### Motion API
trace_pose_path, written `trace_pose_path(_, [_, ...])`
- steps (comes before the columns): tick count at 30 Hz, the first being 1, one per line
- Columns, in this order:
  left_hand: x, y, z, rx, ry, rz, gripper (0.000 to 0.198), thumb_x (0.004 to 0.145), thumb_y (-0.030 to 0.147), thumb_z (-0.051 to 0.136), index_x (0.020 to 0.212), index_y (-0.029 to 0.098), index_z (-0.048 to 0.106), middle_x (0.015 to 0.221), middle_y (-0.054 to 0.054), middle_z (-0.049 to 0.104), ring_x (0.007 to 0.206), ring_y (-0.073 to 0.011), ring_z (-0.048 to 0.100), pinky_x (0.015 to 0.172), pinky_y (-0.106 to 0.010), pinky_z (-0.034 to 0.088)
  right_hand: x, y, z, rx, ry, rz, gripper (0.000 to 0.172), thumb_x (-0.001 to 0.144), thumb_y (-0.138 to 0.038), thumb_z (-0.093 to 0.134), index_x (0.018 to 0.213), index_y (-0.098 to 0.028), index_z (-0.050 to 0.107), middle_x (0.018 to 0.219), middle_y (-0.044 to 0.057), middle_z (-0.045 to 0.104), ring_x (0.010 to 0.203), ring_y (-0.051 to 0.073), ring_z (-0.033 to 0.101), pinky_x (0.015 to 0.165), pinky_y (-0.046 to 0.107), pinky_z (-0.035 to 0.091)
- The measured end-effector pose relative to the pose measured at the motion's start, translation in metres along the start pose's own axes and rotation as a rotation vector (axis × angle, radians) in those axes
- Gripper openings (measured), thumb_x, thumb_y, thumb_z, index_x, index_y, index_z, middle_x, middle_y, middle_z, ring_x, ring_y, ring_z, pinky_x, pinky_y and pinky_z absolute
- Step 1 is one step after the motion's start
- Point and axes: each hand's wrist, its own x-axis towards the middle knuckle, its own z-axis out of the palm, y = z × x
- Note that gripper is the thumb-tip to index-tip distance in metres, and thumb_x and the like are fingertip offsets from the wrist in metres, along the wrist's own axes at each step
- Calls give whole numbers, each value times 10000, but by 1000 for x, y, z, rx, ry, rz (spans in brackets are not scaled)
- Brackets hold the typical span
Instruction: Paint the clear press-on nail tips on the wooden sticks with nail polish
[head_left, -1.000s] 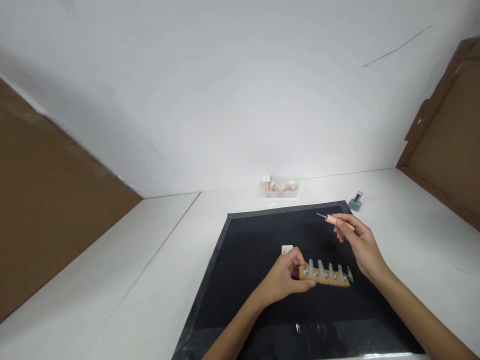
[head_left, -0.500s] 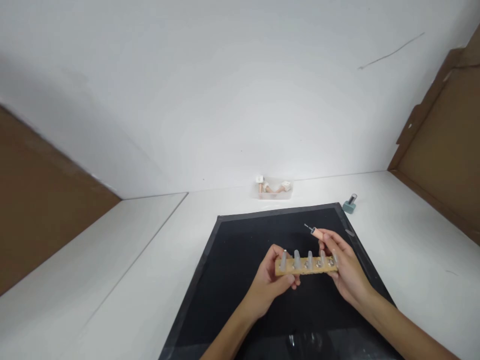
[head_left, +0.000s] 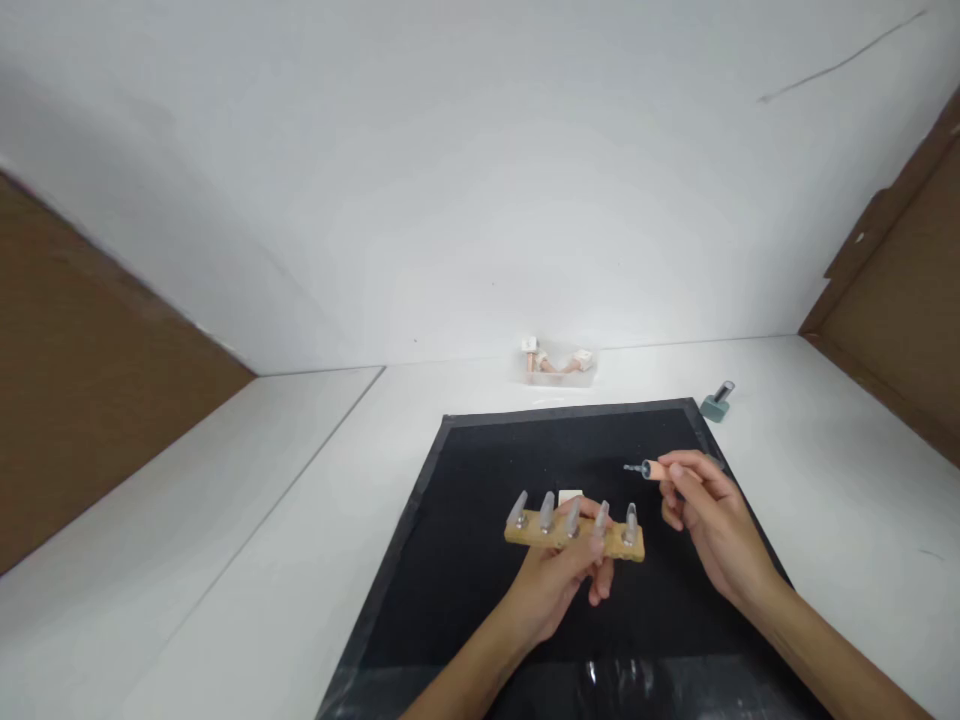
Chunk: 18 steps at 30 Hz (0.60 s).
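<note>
My left hand (head_left: 559,580) grips a tan nail display strip (head_left: 577,533), thumb in front and fingers behind. Several clear false nail tips (head_left: 547,512) stand up in a row along it, on shiny mounts. Just behind the strip, by the left fingers, shows a small white square thing (head_left: 570,495), mostly hidden. My right hand (head_left: 705,510) pinches a nail polish brush (head_left: 652,470) by its peach handle. The brush tip points left, above and to the right of the strip, apart from the nail tips.
A black mat (head_left: 480,470) covers the table under both hands. A clear plastic tray (head_left: 559,378) with several peach and white pieces stands by the back wall. A teal nail polish bottle (head_left: 715,408) sits beyond the mat's right corner. Brown cardboard panels (head_left: 900,300) flank the space.
My right hand has let go of the strip's right end and moved away right with the brush. In my left hand the strip has shifted left, now gripped nearer its right end.
</note>
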Motion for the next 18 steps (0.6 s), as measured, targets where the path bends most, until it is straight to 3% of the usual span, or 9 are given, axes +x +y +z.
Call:
trace_pose_path(3, [-1, 4, 0, -4, 43, -50, 451, 569, 504, 766, 698, 185, 474, 429, 99, 443, 308, -37, 399, 313, -139, 241, 3, 2, -6, -96, -48, -132, 263, 705, -469, 727, 729, -210, 684, 650, -21, 536, 500, 80, 423, 458, 215, 353])
trace_pose_path(6, [-1, 5, 2, -2, 65, -71, 421, 573, 485, 745, 655, 182, 465, 419, 110, 408, 281, -25, 354, 294, -138, 211, 1, 5, -7, -134, -144, -178, 202, 731, -413, 731, 859, -264, 683, 720, -26, 558, 548, 84, 458, 527, 214, 399])
trace_pose_path(8, [0, 5, 3, 27, 60, -71, 397, 584, 472, 723, 637, 181, 459, 418, 112, 397, 275, -18, 329, 289, -138, 198, 0, 4, -6, -117, -199, -164, 225, 725, -392, 744, 909, -287, 668, 716, -33, 549, 576, 90, 474, 558, 207, 418])
trace_pose_path(18, [0, -2, -7, 211, 11, -14, 337, 648, 438, 646, 652, 200, 406, 406, 112, 403, 296, -24, 313, 317, -152, 204, -1, -4, -6, -63, -367, -53, 224, 707, -420, 747, 704, -212, 661, 658, -8, 519, 625, 125, 479, 562, 213, 404])
